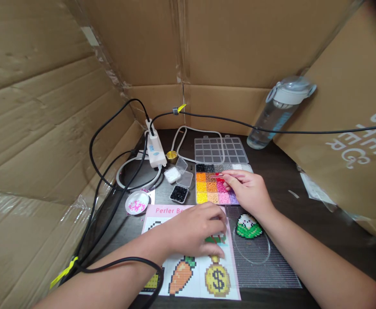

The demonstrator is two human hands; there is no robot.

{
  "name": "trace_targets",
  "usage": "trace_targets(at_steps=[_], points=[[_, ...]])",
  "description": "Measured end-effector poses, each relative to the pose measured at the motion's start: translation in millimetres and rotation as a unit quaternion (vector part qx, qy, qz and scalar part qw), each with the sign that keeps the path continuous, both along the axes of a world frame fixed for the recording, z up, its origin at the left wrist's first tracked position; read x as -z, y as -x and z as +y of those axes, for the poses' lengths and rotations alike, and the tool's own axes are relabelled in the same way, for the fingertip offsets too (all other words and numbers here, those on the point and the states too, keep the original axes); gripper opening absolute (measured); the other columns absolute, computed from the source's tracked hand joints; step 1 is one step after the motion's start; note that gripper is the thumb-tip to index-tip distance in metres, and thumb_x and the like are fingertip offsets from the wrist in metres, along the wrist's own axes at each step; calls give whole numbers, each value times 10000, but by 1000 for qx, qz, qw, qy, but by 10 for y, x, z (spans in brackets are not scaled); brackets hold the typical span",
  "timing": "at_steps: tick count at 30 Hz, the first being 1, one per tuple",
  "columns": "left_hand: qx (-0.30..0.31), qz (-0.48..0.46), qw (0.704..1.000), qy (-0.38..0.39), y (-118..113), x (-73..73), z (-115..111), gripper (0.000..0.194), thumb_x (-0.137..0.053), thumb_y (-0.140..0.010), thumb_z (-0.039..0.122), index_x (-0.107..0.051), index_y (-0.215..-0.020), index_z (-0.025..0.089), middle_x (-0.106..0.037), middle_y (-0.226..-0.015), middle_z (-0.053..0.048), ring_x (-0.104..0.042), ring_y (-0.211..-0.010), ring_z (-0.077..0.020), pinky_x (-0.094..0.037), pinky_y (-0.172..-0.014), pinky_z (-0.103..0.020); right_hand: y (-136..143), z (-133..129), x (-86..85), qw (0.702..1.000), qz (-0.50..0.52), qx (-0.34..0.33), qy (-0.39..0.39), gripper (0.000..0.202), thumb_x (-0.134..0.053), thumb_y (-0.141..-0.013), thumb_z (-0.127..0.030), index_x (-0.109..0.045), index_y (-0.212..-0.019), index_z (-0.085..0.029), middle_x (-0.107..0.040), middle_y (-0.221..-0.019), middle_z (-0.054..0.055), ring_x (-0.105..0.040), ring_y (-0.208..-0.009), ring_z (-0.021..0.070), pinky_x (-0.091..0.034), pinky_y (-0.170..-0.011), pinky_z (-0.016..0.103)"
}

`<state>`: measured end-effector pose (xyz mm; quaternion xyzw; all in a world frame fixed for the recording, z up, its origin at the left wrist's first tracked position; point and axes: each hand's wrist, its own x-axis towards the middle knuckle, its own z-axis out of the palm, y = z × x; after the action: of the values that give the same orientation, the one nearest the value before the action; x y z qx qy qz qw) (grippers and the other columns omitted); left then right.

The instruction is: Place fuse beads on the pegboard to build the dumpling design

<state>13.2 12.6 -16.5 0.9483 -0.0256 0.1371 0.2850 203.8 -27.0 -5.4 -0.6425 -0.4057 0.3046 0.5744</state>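
Observation:
My right hand (251, 191) pinches slim tweezers (237, 175), their tip above the red and brown beads in a compartmented bead box (218, 204). My left hand (202, 227) lies over a printed Perler bead pattern sheet (199, 279) with its fingers curved and apart, holding nothing. Carrot and money-bag pictures show on the sheet; my hand and forearm cover other pictures. Right of the sheet, a clear pegboard (271, 274) carries a green, white and black bead figure (248, 227), partly bordered by a thin clear ring.
Behind the box lies its clear lid (221, 150). Small cases of white beads (172, 174) and black beads (179, 194), a dish of pink beads (137, 202) and a gold cup (171, 156) stand left. A power strip (155, 150), black cables and a water bottle (273, 116) are near cardboard walls.

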Motion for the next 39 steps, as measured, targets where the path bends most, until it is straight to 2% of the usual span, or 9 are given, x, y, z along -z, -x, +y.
trace_targets(at_steps=[10, 14, 26, 39], points=[[10, -9, 1000, 6, -4, -8, 8, 374, -640, -858, 532, -633, -947, 169, -631, -1058, -102, -589, -953, -215, -484, -807, -321, -5, -6, -48, 1000, -2, 14, -17, 257, -725, -762, -397, -766, -828, -152, -751, -714, 77, -673, -577, 159, -590, -567, 303], [11, 2, 1000, -2, -5, -38, 3, 408, -625, -861, 554, -639, -964, 159, -630, -1057, -105, -585, -959, -217, -492, -832, -327, -22, -34, -88, 999, -10, 33, -20, 233, -725, -766, -376, -764, -835, -156, -759, -759, 84, -681, -609, 160, -584, -585, 299], [10, -5, 1000, -15, -1, -40, -6, 410, -657, -843, 541, -647, -935, 142, -634, -1051, -104, -591, -940, -206, -504, -823, -319, 8, -14, 24, 1000, -7, 7, -5, 343, -730, -754, -461, -762, -872, -141, -753, -719, 90, -679, -583, 180, -588, -565, 319], [10, -8, 1000, -9, -2, 5, 9, 387, -655, -846, 535, -644, -936, 158, -632, -1049, -99, -593, -954, -217, -497, -810, -319, 5, -20, 12, 1000, 4, 17, -3, 330, -739, -754, -425, -758, -887, -124, -748, -711, 88, -669, -573, 167, -589, -571, 311]])
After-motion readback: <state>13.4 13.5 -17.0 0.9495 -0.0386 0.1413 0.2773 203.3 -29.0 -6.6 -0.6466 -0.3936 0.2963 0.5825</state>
